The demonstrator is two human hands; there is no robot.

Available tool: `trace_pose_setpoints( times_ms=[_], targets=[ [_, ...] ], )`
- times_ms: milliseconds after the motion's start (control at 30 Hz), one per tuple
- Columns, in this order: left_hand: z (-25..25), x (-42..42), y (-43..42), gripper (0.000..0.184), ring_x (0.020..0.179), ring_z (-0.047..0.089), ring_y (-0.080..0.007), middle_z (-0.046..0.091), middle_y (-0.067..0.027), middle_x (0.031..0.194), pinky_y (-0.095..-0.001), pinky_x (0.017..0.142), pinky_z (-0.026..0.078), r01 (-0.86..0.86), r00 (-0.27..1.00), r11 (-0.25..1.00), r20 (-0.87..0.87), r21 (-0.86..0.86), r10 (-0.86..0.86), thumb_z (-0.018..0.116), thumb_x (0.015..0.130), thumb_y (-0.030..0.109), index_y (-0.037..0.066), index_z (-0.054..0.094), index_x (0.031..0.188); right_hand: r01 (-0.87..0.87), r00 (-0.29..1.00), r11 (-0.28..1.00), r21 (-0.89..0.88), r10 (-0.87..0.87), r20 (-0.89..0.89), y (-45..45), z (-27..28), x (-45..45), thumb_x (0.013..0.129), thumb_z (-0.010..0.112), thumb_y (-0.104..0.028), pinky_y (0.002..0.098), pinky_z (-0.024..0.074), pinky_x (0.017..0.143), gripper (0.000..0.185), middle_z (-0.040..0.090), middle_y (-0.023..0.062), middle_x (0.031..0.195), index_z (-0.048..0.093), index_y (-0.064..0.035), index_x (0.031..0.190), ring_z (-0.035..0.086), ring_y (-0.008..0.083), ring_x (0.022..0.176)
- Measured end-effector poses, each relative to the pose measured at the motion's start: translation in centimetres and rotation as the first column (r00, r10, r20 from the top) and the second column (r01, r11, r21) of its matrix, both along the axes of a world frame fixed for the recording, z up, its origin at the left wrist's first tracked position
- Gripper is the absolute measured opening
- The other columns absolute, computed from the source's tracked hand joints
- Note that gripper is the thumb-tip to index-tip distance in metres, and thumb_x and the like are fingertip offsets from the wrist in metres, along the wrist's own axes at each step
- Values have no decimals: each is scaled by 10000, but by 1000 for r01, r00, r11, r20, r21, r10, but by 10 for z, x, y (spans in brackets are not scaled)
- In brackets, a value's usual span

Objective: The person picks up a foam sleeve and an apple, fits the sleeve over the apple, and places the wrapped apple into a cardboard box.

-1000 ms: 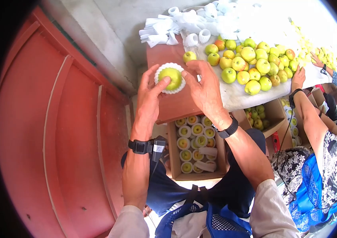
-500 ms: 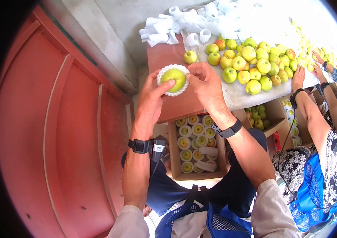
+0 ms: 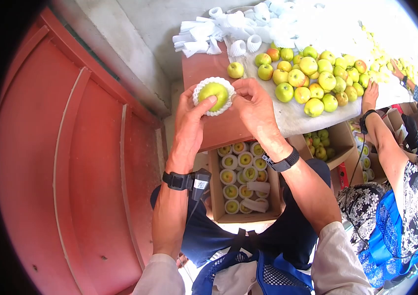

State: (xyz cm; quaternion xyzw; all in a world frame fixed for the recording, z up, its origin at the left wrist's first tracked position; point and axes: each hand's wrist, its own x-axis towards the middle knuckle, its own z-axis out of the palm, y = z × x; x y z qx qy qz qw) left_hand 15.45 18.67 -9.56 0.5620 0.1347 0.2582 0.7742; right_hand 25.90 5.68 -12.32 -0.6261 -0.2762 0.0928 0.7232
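Observation:
A green apple (image 3: 211,90) sits in a white foam net (image 3: 201,84) above the table's red corner. My left hand (image 3: 188,118) is closed around the netted apple, its thumb pressed on the fruit's face. From the other side my right hand (image 3: 257,109) pinches the net's right edge between thumb and fingers. A single loose apple (image 3: 235,70) lies on the red tabletop (image 3: 199,69) just beyond my hands. Below them, a cardboard box (image 3: 215,184) holds rows of apples in foam nets, with some empty nets on top.
Loose apples (image 3: 308,66) are heaped on a white cloth (image 3: 287,118), with foam nets (image 3: 238,24) piled behind. Another cardboard box (image 3: 341,137) holds bare apples. At right, a co-worker's hand (image 3: 370,93) reaches the apples. A red door (image 3: 32,147) stands at left.
The netted apple and my left hand have shifted slightly up and left; my right hand still pinches the net. At right, one of the co-workers' hands has left the apples.

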Motion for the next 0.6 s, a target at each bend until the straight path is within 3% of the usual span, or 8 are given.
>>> trace_pose_setpoints(
  times_ms=[367,533,600],
  targets=[
    [-6,0,-1,693,1297,561,-257,563,-171,1394,-422,1128,442,-40,998,999,39,-16,41,771,907,130,-53,408,1467,-46,999,988,-146,47,4,-4,8,-8,917,653,-108,362,532,772,284,711,103,889,617,-27,1187,676,212,815],
    [-3,0,0,650,1280,578,-249,591,-157,1369,-412,1115,453,-56,998,998,24,-25,57,756,922,141,-53,437,1454,-78,997,993,-90,80,14,-4,8,-5,909,684,-129,362,533,782,337,715,112,890,608,-25,1221,686,232,829],
    [-5,0,8,591,1258,597,-238,619,-136,1345,-407,1087,473,65,998,998,25,-24,-65,743,937,150,-47,486,1430,-96,995,990,-102,97,3,-7,12,-3,905,695,-138,367,534,787,361,715,116,893,606,-26,1236,689,250,832]
  ],
)
